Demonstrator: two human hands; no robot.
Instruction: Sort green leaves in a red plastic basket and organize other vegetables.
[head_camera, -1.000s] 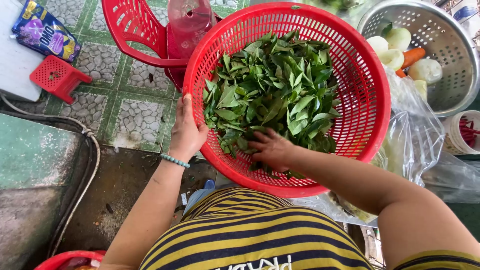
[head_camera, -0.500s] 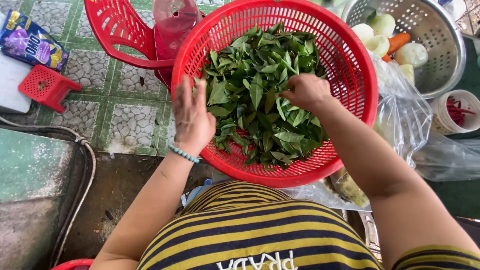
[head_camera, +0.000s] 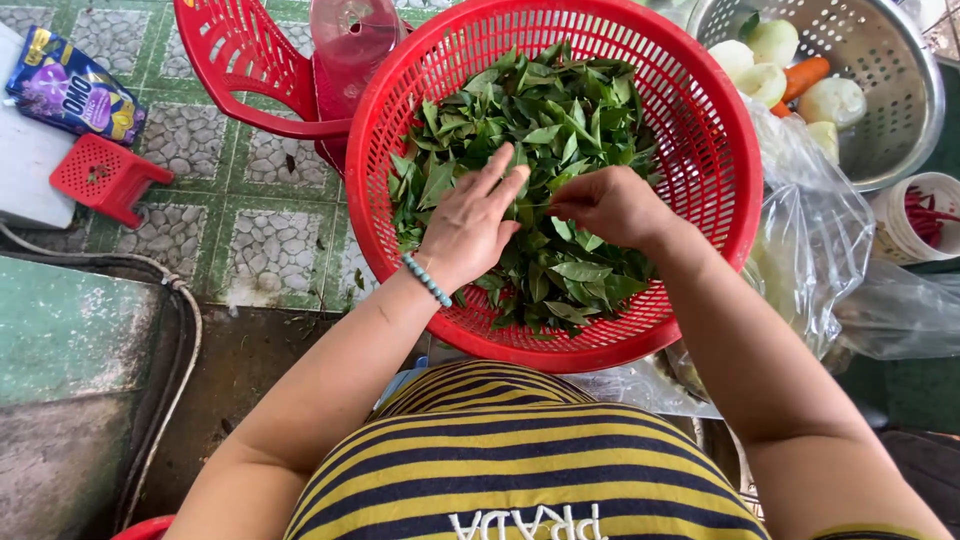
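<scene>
Head view: sorting seems under way. The left hand lies open on the green leaves heaped in the red plastic basket; the right hand pinches a thin stem (barely visible). Separating it likely needs a gentle tug.

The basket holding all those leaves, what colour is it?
Bright red: the round plastic basket has slotted walls, seen clearly in the head view, with green leaves piled inside.
</scene>
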